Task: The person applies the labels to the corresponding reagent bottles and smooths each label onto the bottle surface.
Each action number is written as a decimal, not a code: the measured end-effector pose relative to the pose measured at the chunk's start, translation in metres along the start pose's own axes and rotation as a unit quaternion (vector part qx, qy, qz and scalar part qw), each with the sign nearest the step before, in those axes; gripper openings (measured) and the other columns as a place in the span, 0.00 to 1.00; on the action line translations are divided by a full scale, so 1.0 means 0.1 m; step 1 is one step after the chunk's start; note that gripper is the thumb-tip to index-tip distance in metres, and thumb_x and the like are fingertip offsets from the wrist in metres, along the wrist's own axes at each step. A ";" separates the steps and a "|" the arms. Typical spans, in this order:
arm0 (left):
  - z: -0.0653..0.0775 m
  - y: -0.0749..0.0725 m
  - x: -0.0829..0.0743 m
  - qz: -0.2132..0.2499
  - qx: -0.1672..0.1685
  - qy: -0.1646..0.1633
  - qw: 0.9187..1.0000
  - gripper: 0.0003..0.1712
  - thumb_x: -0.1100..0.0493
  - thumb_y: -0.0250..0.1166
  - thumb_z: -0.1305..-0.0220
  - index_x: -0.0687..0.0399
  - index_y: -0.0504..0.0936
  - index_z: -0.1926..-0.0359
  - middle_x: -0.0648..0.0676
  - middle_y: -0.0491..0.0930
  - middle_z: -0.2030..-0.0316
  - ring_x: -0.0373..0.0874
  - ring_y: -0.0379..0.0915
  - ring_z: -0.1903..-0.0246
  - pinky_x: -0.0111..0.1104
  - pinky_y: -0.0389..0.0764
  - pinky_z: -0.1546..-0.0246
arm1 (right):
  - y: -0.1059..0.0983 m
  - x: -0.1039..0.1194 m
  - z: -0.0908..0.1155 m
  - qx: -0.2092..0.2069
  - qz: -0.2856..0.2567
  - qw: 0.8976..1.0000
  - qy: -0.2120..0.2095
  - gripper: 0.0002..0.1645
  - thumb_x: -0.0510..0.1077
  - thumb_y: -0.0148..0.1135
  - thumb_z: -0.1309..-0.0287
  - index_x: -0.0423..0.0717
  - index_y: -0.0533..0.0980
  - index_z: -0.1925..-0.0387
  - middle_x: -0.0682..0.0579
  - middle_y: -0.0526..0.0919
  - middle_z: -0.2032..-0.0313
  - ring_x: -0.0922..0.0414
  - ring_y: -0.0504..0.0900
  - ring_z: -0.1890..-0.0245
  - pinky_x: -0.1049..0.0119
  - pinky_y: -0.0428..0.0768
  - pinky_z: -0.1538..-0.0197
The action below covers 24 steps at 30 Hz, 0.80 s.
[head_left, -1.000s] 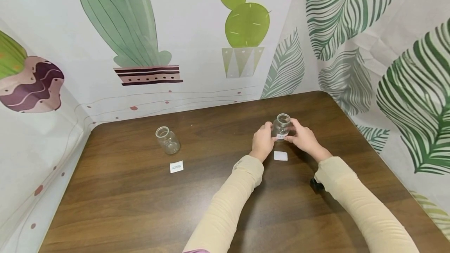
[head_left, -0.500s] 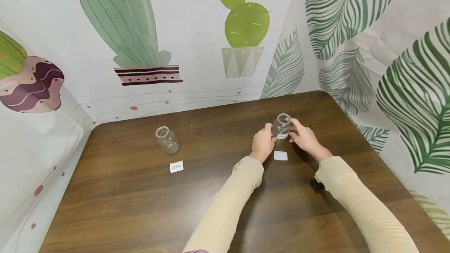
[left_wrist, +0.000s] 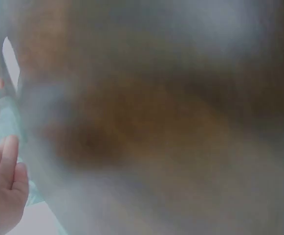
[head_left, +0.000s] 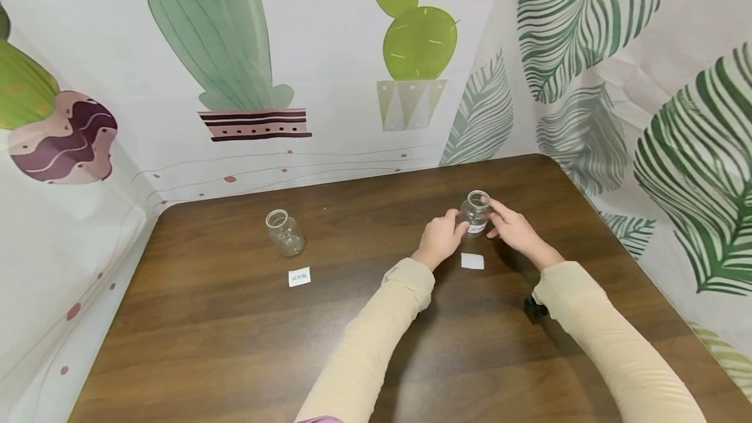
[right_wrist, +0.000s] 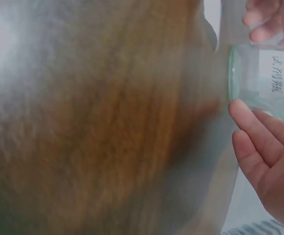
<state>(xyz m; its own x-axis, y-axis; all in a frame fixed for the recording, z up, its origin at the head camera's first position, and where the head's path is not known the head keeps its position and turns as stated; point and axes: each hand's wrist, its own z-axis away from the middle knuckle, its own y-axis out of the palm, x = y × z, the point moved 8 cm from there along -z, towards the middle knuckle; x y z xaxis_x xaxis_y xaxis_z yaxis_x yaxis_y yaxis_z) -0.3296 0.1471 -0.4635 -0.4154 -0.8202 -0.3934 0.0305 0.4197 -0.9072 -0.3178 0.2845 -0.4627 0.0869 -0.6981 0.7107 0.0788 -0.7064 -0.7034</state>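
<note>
In the head view a clear glass jar (head_left: 474, 211) stands upright at the back right of the table, with a white paper label (right_wrist: 277, 73) on its front bearing handwritten characters. My left hand (head_left: 440, 238) holds its left side, thumb in front and fingers behind. At the right side is my right hand (head_left: 517, 232), its fingertips right at the glass and its thumb off the label. The right wrist view shows those fingers fairly straight beside the jar's base. A white slip of paper (head_left: 472, 261) lies just in front of the jar.
Further left on the brown wooden table (head_left: 247, 338) stands a second glass jar (head_left: 286, 237), mouth up. In front of it lies a white paper label (head_left: 299, 276) with writing. A patterned wall covering (head_left: 341, 83) rises behind the table's back edge.
My right thumb has come away from the jar's label and the right fingers have loosened. My left hand keeps its hold on the jar. The head view has shifted slightly.
</note>
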 end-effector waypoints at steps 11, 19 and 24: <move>0.04 -0.34 0.31 0.012 0.025 0.031 0.999 0.22 0.45 0.46 0.36 0.47 0.67 0.45 0.46 0.81 0.62 0.42 0.78 0.63 0.34 0.76 0.66 | -0.41 0.41 0.07 -0.213 0.010 0.976 -0.053 0.19 0.44 0.50 0.43 0.40 0.69 0.51 0.40 0.80 0.60 0.77 0.70 0.77 0.77 0.69 0.71; 0.11 -0.82 0.62 0.049 -0.001 0.056 0.997 0.18 0.53 0.51 0.38 0.47 0.69 0.47 0.45 0.80 0.58 0.39 0.76 0.58 0.33 0.74 0.58 | -0.38 1.10 0.13 -0.269 -0.027 0.953 -0.138 0.16 0.39 0.61 0.52 0.40 0.74 0.58 0.44 0.80 0.63 0.78 0.68 0.77 0.82 0.66 0.71; 0.26 -1.15 0.81 0.068 -0.016 0.074 0.995 0.17 0.56 0.54 0.40 0.49 0.71 0.49 0.46 0.81 0.60 0.37 0.77 0.62 0.32 0.74 0.60 | -0.03 1.46 0.06 -0.179 -0.030 0.963 -0.198 0.17 0.40 0.63 0.52 0.41 0.74 0.58 0.47 0.78 0.63 0.68 0.71 0.75 0.77 0.70 0.71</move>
<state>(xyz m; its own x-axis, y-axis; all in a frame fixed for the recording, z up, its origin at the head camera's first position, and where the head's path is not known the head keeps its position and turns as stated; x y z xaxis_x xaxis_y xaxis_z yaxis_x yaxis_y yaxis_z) -0.3426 0.0221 -0.3950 -0.5381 -0.6906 -0.4833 0.0671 0.5364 -0.8413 -0.2995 0.1854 -0.3572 0.4696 -0.6060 0.6421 -0.2456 -0.7882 -0.5642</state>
